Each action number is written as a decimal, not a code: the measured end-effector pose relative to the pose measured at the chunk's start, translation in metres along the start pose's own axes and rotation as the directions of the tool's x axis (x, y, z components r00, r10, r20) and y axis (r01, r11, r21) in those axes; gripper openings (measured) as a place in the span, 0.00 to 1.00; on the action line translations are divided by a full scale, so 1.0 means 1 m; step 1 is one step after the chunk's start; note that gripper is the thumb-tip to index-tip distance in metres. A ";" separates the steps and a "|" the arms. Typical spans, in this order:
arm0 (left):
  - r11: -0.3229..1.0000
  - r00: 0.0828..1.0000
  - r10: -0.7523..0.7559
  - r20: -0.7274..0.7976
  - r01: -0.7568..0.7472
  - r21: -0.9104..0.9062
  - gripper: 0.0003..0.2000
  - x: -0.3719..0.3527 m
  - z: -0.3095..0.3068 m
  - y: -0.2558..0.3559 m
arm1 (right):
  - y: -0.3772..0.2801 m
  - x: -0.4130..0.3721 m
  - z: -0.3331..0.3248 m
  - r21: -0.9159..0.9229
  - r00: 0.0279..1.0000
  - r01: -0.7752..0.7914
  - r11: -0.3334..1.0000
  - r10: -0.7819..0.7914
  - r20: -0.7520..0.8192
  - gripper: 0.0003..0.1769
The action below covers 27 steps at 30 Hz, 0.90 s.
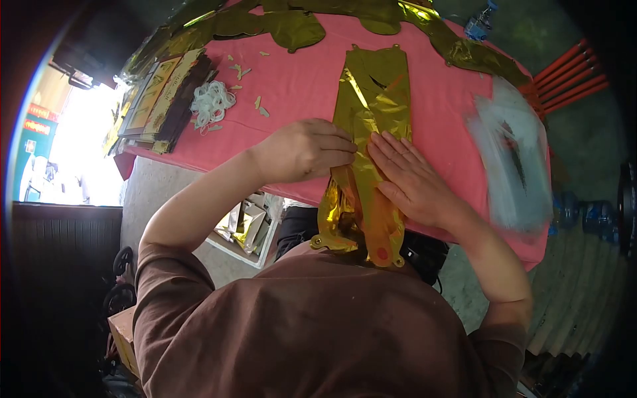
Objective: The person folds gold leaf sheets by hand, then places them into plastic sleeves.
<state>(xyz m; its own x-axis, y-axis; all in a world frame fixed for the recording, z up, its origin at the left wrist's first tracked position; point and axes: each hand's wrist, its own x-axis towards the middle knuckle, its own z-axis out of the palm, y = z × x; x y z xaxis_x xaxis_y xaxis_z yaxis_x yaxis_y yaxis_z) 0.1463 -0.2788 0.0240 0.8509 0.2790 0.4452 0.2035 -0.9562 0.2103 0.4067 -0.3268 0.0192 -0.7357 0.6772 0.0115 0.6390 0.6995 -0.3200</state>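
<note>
foil strip, gold, crinkled and balloon-like (371,106), lies across the near edge of the pink table (298,86), its end hanging over. left hand (305,149) pinches its side with curled fingers; right hand (411,179) presses flat on it, fingers spread. a hard tug could tear the thin foil.

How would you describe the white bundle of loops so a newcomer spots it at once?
Find the pink tablecloth. At its left end lies a stack of dark, gold-printed cards; the white bundle of loops sits just right of it. It alone is white and stringy among gold scraps.
</note>
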 end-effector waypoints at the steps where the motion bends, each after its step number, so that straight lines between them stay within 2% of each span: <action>1: 0.999 0.999 0.028 0.034 -0.029 0.017 0.15 0.000 0.001 -0.002 | 0.003 -0.001 -0.001 0.115 1.000 -0.002 0.993 0.004 -0.018 0.32; 2: 0.999 0.999 0.031 0.035 -0.031 0.016 0.15 0.000 0.001 -0.002 | 0.006 -0.002 -0.002 0.229 0.999 -0.003 0.973 0.011 -0.037 0.31; 6: 0.999 1.000 -0.020 -0.024 0.019 -0.047 0.15 -0.002 0.002 0.000 | 0.026 -0.013 -0.018 0.288 0.990 -0.002 0.958 0.042 -0.132 0.28; 8: 0.994 0.998 -0.055 -0.041 0.051 -0.093 0.16 -0.003 0.004 0.000 | 0.032 -0.019 -0.024 -0.008 0.974 0.003 1.000 -0.005 -0.226 0.26; 12: 0.970 0.985 -0.154 -0.072 0.137 -0.201 0.17 -0.001 0.004 0.000 | 0.012 -0.011 -0.023 -0.052 0.942 0.096 0.994 -0.108 -0.318 0.26; 14: 0.957 0.978 -0.194 -0.070 0.173 -0.231 0.16 0.000 0.002 0.001 | 0.010 -0.004 -0.020 -0.036 0.913 0.230 0.973 -0.228 -0.338 0.23; 16: 0.906 0.954 -0.300 -0.026 0.276 -0.322 0.13 0.002 -0.001 0.002 | 0.015 -0.002 -0.015 0.001 0.920 0.227 0.974 -0.214 -0.328 0.21; 17: 0.907 0.954 -0.298 -0.027 0.274 -0.320 0.13 0.003 -0.003 0.001 | 0.019 -0.001 -0.013 0.037 0.927 0.226 0.973 -0.203 -0.316 0.20; 18: 0.848 0.921 -0.386 0.054 0.377 -0.373 0.12 0.004 -0.005 -0.001 | 0.024 0.001 -0.013 0.034 0.926 0.226 0.974 -0.204 -0.318 0.20; 19: 0.775 0.875 -0.463 0.139 0.476 -0.417 0.11 0.006 -0.007 -0.003 | 0.030 0.003 -0.015 0.145 0.946 0.193 0.970 -0.145 -0.290 0.18; 20: 0.777 0.877 -0.461 0.136 0.473 -0.416 0.11 0.008 -0.007 -0.006 | 0.034 0.004 -0.016 0.252 0.963 0.156 0.955 -0.089 -0.256 0.16; 21: 0.568 0.788 -0.553 0.272 0.594 -0.570 0.10 0.011 -0.008 -0.013 | 0.036 0.005 -0.015 0.248 0.962 0.155 0.956 -0.090 -0.257 0.16; 22: 0.310 0.685 -0.594 0.422 0.679 -0.665 0.10 0.014 -0.008 -0.019 | 0.037 0.007 -0.014 0.537 0.973 -0.076 0.840 0.181 -0.145 0.14; 23: 0.313 0.687 -0.594 0.418 0.677 -0.666 0.10 0.019 -0.009 -0.028 | 0.038 0.009 -0.015 0.747 0.916 -0.293 0.596 0.399 0.041 0.11; 24: 0.316 0.629 -0.642 0.439 0.738 -0.596 0.07 0.025 -0.010 -0.038 | 0.037 0.016 -0.021 0.616 0.915 -0.230 0.754 0.384 -0.128 0.10; 25: 0.312 0.568 -0.688 0.452 0.794 -0.522 0.06 0.031 -0.010 -0.048 | 0.043 0.020 -0.020 0.613 0.915 -0.228 0.756 0.382 -0.131 0.10; 26: 0.301 0.503 -0.732 0.459 0.844 -0.444 0.07 0.035 -0.011 -0.055 | 0.051 0.024 -0.015 0.727 0.898 -0.210 0.653 0.423 -0.120 0.10; 27: 0.305 0.506 -0.732 0.457 0.842 -0.445 0.07 0.038 -0.014 -0.059 | 0.056 0.028 -0.015 0.825 0.881 -0.184 0.535 0.462 -0.104 0.10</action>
<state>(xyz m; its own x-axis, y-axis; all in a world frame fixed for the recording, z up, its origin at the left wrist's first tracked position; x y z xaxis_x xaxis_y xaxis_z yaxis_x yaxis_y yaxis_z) 0.1604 -0.2100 0.0404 0.5031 0.8005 -0.3258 0.5627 -0.0172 0.8265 0.4251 -0.2653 0.0158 -0.3293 0.9434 -0.0393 0.2917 0.0620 -0.9545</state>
